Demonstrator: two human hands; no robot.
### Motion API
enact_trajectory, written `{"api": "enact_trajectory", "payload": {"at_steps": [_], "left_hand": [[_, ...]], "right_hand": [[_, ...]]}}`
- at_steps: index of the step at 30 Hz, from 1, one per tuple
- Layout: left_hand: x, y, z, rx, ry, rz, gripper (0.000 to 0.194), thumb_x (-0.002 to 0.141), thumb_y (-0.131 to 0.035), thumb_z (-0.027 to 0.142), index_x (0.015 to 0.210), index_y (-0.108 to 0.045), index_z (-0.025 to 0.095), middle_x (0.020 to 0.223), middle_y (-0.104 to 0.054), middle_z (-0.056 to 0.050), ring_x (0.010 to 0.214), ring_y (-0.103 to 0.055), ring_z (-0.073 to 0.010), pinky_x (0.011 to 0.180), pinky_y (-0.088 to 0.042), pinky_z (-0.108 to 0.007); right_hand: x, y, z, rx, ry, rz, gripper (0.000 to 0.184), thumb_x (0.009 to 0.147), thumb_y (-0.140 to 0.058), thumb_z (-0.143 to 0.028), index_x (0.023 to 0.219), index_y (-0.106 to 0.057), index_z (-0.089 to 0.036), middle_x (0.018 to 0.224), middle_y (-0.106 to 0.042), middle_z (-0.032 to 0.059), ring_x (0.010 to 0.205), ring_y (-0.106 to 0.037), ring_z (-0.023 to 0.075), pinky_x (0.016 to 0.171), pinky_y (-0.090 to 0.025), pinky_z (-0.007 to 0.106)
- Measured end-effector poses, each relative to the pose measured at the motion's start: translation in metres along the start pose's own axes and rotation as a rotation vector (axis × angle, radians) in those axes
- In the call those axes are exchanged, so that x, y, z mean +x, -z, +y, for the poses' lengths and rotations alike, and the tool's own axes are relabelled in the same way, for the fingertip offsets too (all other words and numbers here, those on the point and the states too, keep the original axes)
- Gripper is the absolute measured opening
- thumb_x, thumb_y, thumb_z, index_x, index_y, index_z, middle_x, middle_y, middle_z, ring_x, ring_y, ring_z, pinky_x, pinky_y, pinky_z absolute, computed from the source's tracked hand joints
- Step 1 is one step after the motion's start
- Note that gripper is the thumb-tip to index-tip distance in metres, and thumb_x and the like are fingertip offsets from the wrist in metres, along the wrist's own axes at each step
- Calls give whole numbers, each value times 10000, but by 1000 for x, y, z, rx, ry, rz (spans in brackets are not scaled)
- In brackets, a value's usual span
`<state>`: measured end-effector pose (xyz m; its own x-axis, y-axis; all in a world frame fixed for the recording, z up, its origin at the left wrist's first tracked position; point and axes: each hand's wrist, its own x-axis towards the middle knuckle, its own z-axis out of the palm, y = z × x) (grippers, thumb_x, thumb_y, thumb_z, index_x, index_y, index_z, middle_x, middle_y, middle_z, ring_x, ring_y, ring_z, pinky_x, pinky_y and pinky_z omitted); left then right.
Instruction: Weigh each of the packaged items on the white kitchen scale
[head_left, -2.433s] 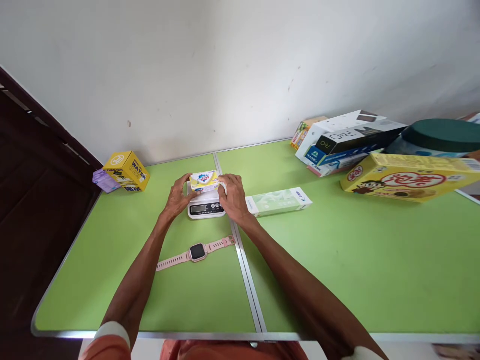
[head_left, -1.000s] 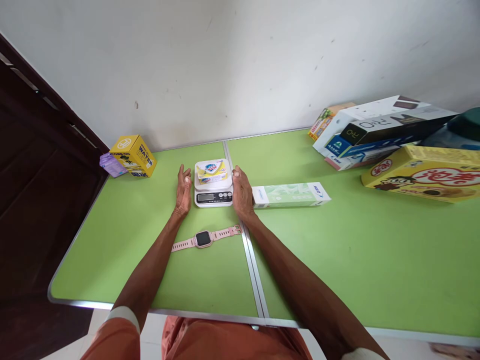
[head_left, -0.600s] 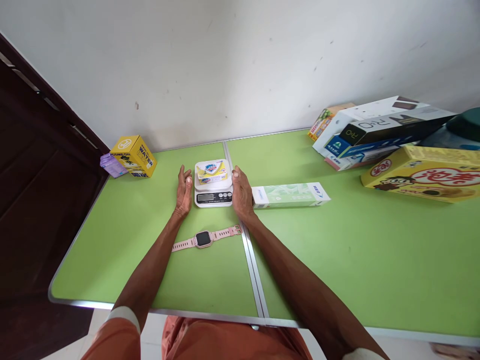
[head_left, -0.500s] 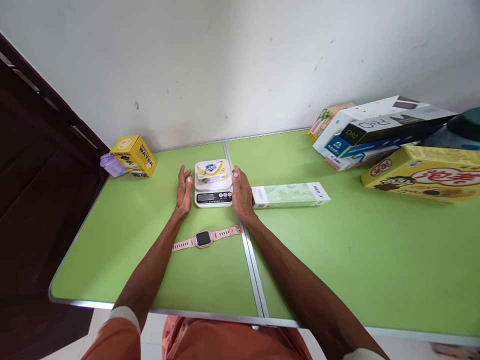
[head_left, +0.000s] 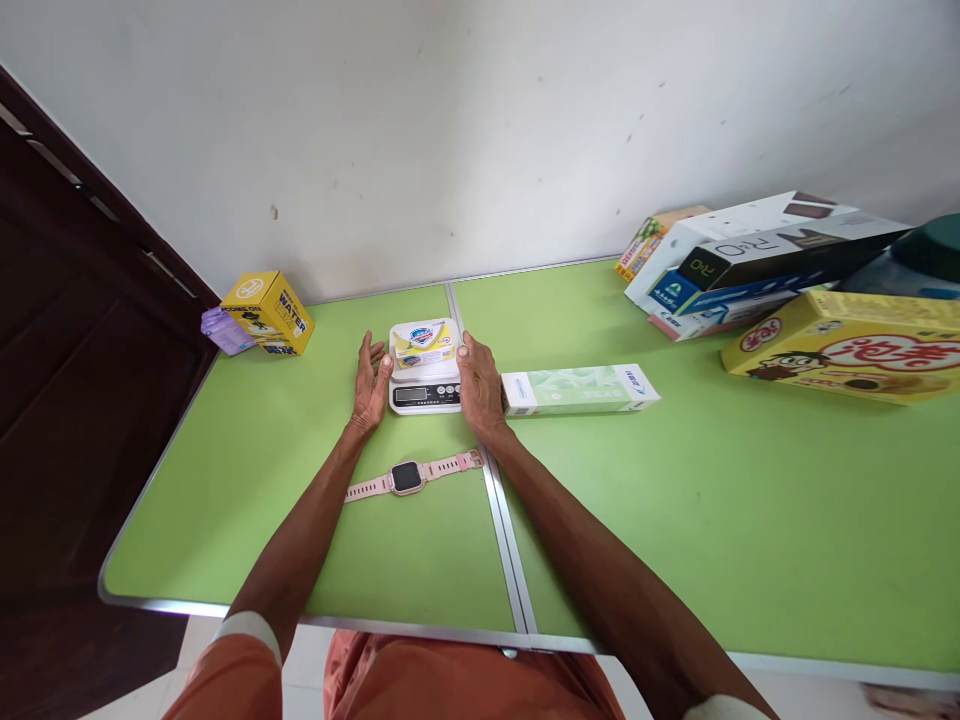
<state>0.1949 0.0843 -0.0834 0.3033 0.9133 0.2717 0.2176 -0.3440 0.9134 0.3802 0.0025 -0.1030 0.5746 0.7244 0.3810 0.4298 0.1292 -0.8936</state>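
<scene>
A yellow and white soap box (head_left: 424, 345) lies on a small white digital scale (head_left: 425, 394) near the middle of the green table (head_left: 712, 520). My left hand (head_left: 370, 388) rests edge-on against the scale's left side, fingers stretched out, holding nothing. On the scale's right side my right hand (head_left: 478, 388) stands the same way, fingers straight and together, thumb near the soap box. A pink smartwatch (head_left: 409, 477) lies flat between my forearms, nearer to me.
A long pale green box (head_left: 579, 390) lies just right of my right hand. A yellow box (head_left: 267, 311) with a purple pack (head_left: 223, 331) beside it sits far left. Stacked cartons (head_left: 750, 265), a yellow snack box (head_left: 847, 345) and a dark-lidded tub (head_left: 926, 262) crowd the right.
Both hands let go of the soap box, left it on the scale and dropped to the table beside it. In the last half second they have closed in slightly toward the scale.
</scene>
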Motion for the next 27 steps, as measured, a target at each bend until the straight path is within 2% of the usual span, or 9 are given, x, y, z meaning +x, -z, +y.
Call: {"api": "enact_trajectory", "payload": {"at_steps": [7, 12, 19, 23, 27], "left_hand": [[2, -5, -3, -4, -9, -3, 1159, 896, -578, 943, 1770, -285, 239, 1670, -526, -234, 1585, -526, -402, 1274, -485, -574], [6, -9, -6, 105, -103, -2, 1099, 920, -673, 835, 1758, -304, 225, 1684, -492, -244, 1624, -458, -413, 1307, -424, -610], [16, -11, -5, 395, -289, -69, 806, 1004, -684, 672, 1638, -507, 207, 1630, -558, -215, 1544, -516, -371, 1329, -400, -584], [25, -9, 0, 492, -274, -93, 757, 995, -740, 576, 1624, -526, 213, 1551, -610, -200, 1471, -558, -371, 1271, -459, -572], [37, -3, 11, 508, -247, -184, 773, 913, -853, 489, 1575, -581, 199, 1433, -638, -174, 1394, -587, -372, 1211, -505, -554]], "right_hand": [[0, -1, -1, -52, 57, -21, 790, 1118, -222, -769, 1542, -641, -250, 1546, -693, 172, 1451, -621, 331, 1271, -460, 609], [0, -2, -1, -64, 101, -46, 806, 1123, -215, -764, 1526, -656, -224, 1536, -707, 186, 1450, -625, 329, 1275, -461, 595], [0, -1, 1, -82, 170, -80, 761, 1147, -233, -724, 1526, -658, -219, 1526, -713, 186, 1448, -622, 327, 1278, -452, 614], [-1, 0, 2, -87, 192, -64, 733, 1149, -255, -715, 1512, -671, -234, 1487, -730, 182, 1417, -632, 343, 1255, -470, 644], [-1, 1, 2, -89, 220, -55, 658, 1159, -295, -662, 1518, -673, -261, 1478, -731, 164, 1413, -622, 354, 1235, -493, 665]]}}
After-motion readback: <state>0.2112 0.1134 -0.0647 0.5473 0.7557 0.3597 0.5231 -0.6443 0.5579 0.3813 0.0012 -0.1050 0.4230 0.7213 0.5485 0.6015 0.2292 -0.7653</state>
